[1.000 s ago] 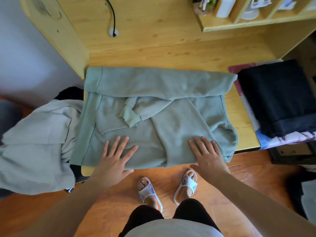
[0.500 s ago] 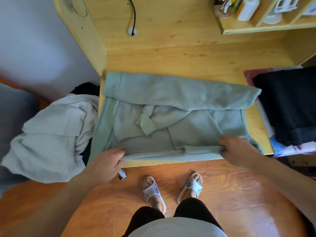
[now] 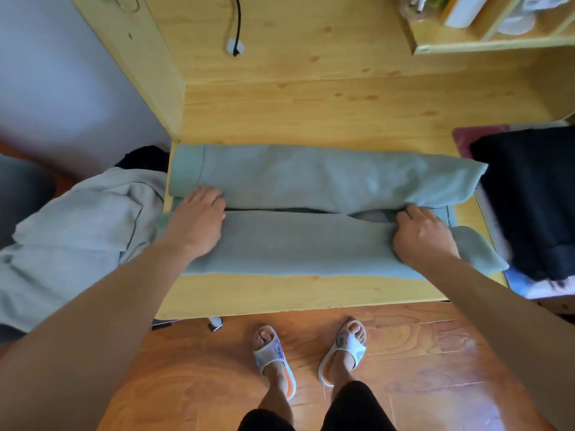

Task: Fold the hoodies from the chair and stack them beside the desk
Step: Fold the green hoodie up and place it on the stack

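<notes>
On the wooden floor (image 3: pixel 404 353) nearest to me stand the person's two feet in pale slippers (image 3: pixel 273 356), toes pointing at the desk (image 3: pixel 280 293). Two bare forearms reach up and out from there, one on each side. On the desktop lies one green hoodie (image 3: pixel 311 244), folded into a long band running left to right, its near flap brought over so that its edge meets the far flap along a dark seam across the middle. The left hand (image 3: pixel 199 219) rests at the left end of that seam, fingers (image 3: pixel 208 194) close together and bent over the edge of the near flap, tips touching the far flap; whether they pinch cloth I cannot tell, since the fingertips are tucked out of sight. The right hand (image 3: pixel 423 234) sits at the right end, fingers (image 3: pixel 410 216) curled and bunched, gripping the fold's edge with the cloth gathered under the knuckles. To the left, off the desk's side, one pale grey hoodie (image 3: pixel 77 231) lies rumpled over something dark. To the right, one black folded garment (image 3: pixel 529 200) lies on a patterned surface just beside the desk. Farther back, one black cable (image 3: pixel 238 23) runs down to a white round fitting in the back panel, and one shelf (image 3: pixel 491 45) holds a few small items, too blurred to name.
</notes>
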Tool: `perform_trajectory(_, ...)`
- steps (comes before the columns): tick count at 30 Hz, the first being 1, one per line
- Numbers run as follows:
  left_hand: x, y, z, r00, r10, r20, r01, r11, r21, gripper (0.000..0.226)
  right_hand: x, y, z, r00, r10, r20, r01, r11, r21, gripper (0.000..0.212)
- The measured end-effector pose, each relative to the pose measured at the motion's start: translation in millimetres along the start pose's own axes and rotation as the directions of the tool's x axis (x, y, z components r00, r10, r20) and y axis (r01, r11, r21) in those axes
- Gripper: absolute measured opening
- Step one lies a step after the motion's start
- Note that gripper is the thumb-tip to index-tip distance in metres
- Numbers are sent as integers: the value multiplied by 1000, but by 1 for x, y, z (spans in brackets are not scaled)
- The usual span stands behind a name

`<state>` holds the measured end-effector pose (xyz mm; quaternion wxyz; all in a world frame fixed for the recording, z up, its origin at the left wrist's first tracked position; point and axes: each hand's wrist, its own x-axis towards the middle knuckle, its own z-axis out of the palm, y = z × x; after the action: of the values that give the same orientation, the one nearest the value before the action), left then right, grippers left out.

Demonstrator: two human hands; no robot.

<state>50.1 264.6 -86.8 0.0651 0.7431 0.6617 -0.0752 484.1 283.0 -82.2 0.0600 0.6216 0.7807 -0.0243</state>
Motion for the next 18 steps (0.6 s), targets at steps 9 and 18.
perform_trajectory(9,-9,47,-4,950,-257,-179,263,965,11,25,8,0,4,985,97,-146,-82,991,105,15)
perform_trajectory(18,20,152,25,969,67,-239,-106,983,-152,43,8,-6,18,953,189,-238,-149,973,177,19)
